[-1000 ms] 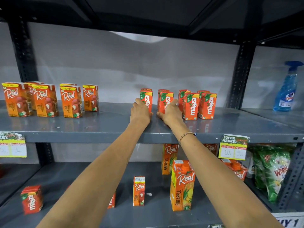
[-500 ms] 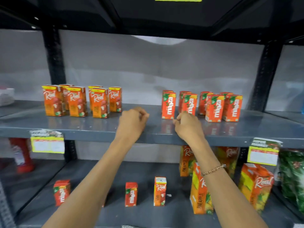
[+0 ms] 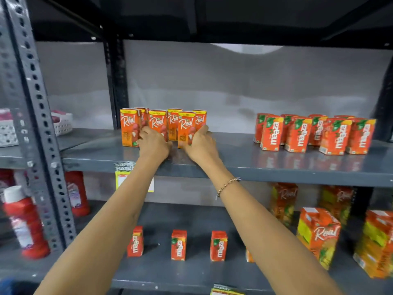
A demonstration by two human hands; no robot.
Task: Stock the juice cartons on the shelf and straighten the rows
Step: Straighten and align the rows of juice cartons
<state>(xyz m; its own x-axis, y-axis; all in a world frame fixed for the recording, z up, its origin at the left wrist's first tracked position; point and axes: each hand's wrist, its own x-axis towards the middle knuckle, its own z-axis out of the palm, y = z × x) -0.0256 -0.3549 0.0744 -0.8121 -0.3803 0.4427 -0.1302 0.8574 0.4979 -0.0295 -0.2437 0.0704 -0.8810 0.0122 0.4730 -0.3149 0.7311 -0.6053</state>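
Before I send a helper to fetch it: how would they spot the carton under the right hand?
Go to the upper grey shelf, left cluster of small Real cartons. The front-row carton at its right end, gripped by the right hand, stands nearest the shelf edge.

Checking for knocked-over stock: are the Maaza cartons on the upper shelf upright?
Upright: the Maaza cartons all stand on their bases, logos reading vertically.
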